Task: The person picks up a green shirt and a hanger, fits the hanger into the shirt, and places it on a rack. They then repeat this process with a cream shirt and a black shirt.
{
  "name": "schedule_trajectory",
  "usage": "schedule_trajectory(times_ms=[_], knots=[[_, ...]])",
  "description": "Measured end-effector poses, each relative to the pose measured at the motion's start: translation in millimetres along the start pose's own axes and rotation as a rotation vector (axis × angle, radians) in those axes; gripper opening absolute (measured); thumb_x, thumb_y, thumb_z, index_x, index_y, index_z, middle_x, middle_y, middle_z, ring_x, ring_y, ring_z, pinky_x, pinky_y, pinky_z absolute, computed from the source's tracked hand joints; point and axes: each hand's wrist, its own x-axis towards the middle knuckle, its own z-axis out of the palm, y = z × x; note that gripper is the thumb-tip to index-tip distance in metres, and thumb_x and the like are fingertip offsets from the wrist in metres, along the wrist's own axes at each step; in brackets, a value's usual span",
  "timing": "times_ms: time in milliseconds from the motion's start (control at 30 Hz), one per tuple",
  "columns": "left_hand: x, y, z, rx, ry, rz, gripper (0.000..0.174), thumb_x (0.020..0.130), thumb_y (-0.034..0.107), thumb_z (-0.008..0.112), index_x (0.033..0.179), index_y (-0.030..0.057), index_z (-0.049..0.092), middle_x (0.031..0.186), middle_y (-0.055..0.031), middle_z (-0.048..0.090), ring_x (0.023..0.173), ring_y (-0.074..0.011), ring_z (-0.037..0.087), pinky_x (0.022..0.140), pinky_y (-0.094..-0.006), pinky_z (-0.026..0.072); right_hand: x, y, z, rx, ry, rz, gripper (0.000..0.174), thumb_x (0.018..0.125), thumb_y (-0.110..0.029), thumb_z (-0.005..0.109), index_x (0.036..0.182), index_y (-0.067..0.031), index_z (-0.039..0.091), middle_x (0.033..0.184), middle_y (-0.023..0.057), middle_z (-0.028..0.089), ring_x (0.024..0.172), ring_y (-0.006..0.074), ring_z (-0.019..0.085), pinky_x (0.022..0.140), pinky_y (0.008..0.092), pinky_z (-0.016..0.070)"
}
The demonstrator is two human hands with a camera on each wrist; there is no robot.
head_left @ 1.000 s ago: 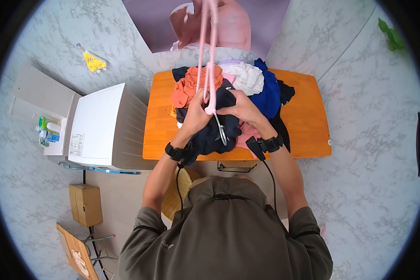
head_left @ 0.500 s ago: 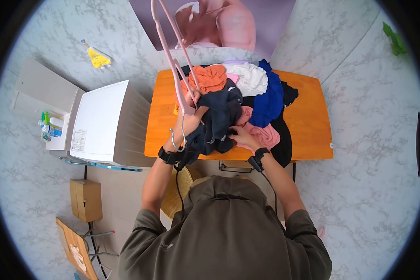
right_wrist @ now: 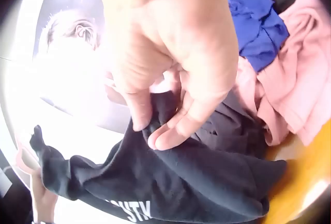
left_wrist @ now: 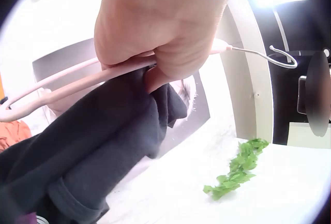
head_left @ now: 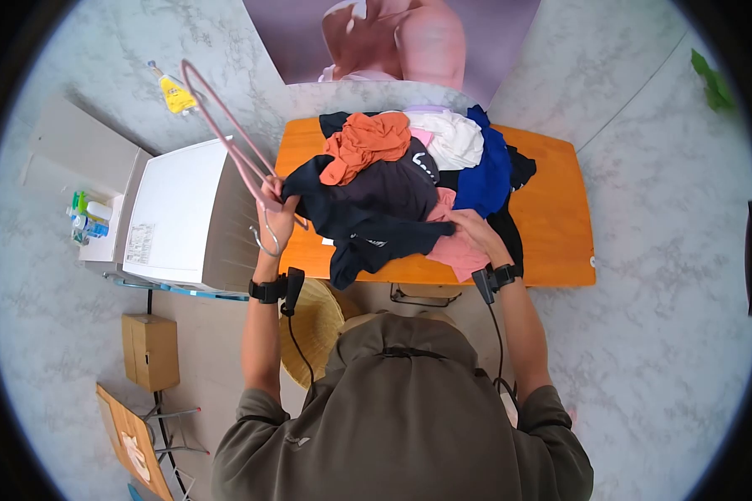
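Observation:
My left hand (head_left: pixel 277 219) is off to the left of the clothes pile, gripping a pink hanger (left_wrist: pixel 77 86) with a metal hook (left_wrist: pixel 279 61) and one end of a dark navy garment (head_left: pixel 368 224). In the left wrist view this cloth hangs from under my fingers in thick folds. My right hand (head_left: pixel 479 235) pinches the garment's other end between thumb and fingers. Stretched between both hands, the garment spans the front of the pile. White letters show on it in the right wrist view.
On the orange wooden table (head_left: pixel 556 213) lie an orange cloth (head_left: pixel 366 144), a white one (head_left: pixel 451 140), a blue one (head_left: pixel 483 188) and pink clothing (head_left: pixel 461 250). A white appliance (head_left: pixel 180 213) stands at the left. A woven basket (head_left: pixel 305 334) sits below the table's front edge.
My left hand has moved left and down with the hanger and the cloth's end. My right hand has gone right and now pinches the other end; the bunched garment is pulled out sideways.

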Motion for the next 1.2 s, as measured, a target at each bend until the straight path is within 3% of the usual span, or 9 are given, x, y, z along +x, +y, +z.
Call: schedule_trajectory(times_ms=[67, 200, 333, 467, 633, 700, 833, 1000, 1200], knots=[[-1.6, -6.5, -3.2, 0.007, 0.025, 0.004, 0.027, 0.073, -0.011, 0.056, 0.081, 0.0068, 0.037, 0.079, -0.0026, 0.046, 0.072, -0.0104, 0.044, 0.066, -0.0233, 0.0393, -22.5, -26.6, 4.8, -0.312, 0.071, 0.008, 0.02, 0.079, -0.018, 0.075, 0.075, -0.0014, 0.064, 0.067, -0.0009, 0.058, 0.065, 0.0039, 0.052, 0.055, 0.0211, 0.0392], [-2.5, -16.3, 6.7, 0.012, -0.013, 0.018, 0.031, 0.073, -0.011, 0.057, 0.084, 0.0092, 0.036, 0.081, -0.0014, 0.042, 0.073, -0.0094, 0.042, 0.064, -0.0224, 0.0366, -44.7, -3.6, 5.8, -0.524, 0.06, -0.066, 0.021, 0.071, -0.005, 0.078, 0.071, -0.0033, 0.057, 0.067, -0.0019, 0.056, 0.061, 0.0038, 0.05, 0.054, 0.0206, 0.0387], [-7.6, -30.4, 20.6, -0.082, -0.099, -0.091, 0.033, 0.073, -0.011, 0.059, 0.083, 0.0097, 0.035, 0.082, -0.0018, 0.041, 0.075, -0.0094, 0.041, 0.065, -0.0226, 0.036, -71.7, 40.9, 6.6, -0.641, 0.26, -0.065, 0.023, 0.074, -0.01, 0.077, 0.071, -0.0027, 0.056, 0.064, -0.0016, 0.054, 0.06, 0.0058, 0.053, 0.053, 0.0216, 0.0401], [-16.2, -22.4, 33.9, -0.057, -0.169, -0.066, 0.034, 0.072, -0.01, 0.061, 0.086, 0.0089, 0.037, 0.084, -0.0021, 0.039, 0.078, -0.0115, 0.041, 0.07, -0.0232, 0.0364, -137.9, 42.3, 16.9, -0.284, 0.369, 0.026, 0.018, 0.078, -0.008, 0.071, 0.071, -0.002, 0.056, 0.059, 0.0009, 0.056, 0.053, 0.0068, 0.053, 0.048, 0.0222, 0.0398], [-37.6, -23.0, 65.2, -0.176, -0.288, -0.112, 0.033, 0.072, -0.006, 0.065, 0.086, 0.0078, 0.039, 0.085, -0.0023, 0.036, 0.078, -0.0131, 0.039, 0.072, -0.0231, 0.0356, -230.6, 39.2, 19.4, -0.307, 0.761, 0.059, 0.016, 0.083, -0.005, 0.065, 0.073, -0.003, 0.053, 0.066, 0.002, 0.06, 0.06, 0.0083, 0.059, 0.052, 0.0229, 0.0467], [-52.7, -7.0, 83.2, -0.078, -0.379, -0.15, 0.033, 0.073, -0.006, 0.065, 0.086, 0.0085, 0.039, 0.084, -0.0005, 0.034, 0.077, -0.011, 0.037, 0.07, -0.022, 0.0338, -265.7, 28.4, 26.0, 0.119, 1.025, -0.151, 0.012, 0.088, -0.003, 0.057, 0.077, -0.0052, 0.054, 0.076, 0.0016, 0.062, 0.07, 0.0078, 0.06, 0.059, 0.0247, 0.0523], [-84.5, 5.3, 135.2, -0.253, -0.604, -0.199, 0.033, 0.076, -0.008, 0.064, 0.085, 0.0098, 0.038, 0.082, 0.0025, 0.03, 0.076, -0.0073, 0.034, 0.068, -0.0199, 0.0317, -333.2, -6.4, 52.4, 0.231, 1.267, -0.36, 0.011, 0.09, -0.003, 0.055, 0.08, -0.007, 0.053, 0.077, 0.0009, 0.061, 0.069, 0.0072, 0.059, 0.064, 0.0224, 0.0526], [-127.0, 15.4, 194.4, -0.177, -0.835, -0.125, 0.03, 0.076, -0.003, 0.066, 0.092, 0.0064, 0.043, 0.084, 0.0001, 0.037, 0.077, -0.011, 0.039, 0.069, -0.0231, 0.0357, -394.4, 10.1, 46.6, 0.447, 1.249, -0.635, 0.009, 0.09, -0.002, 0.054, 0.083, -0.0079, 0.053, 0.078, 0.0024, 0.063, 0.067, 0.0063, 0.057, 0.057, 0.0211, 0.0466], [-184.1, 30.7, 230.1, 0.171, -0.985, 0.041, 0.036, 0.073, 0.005, 0.07, 0.1, -0.0006, 0.048, 0.081, -0.0049, 0.046, 0.075, -0.0173, 0.046, 0.069, -0.0305, 0.0418, -451.9, 15.6, 37.0, 0.092, 1.335, -0.373, 0.014, 0.09, -0.012, 0.057, 0.079, -0.0025, 0.057, 0.071, 0.0011, 0.059, 0.064, 0.0051, 0.05, 0.055, 0.0222, 0.0379]])
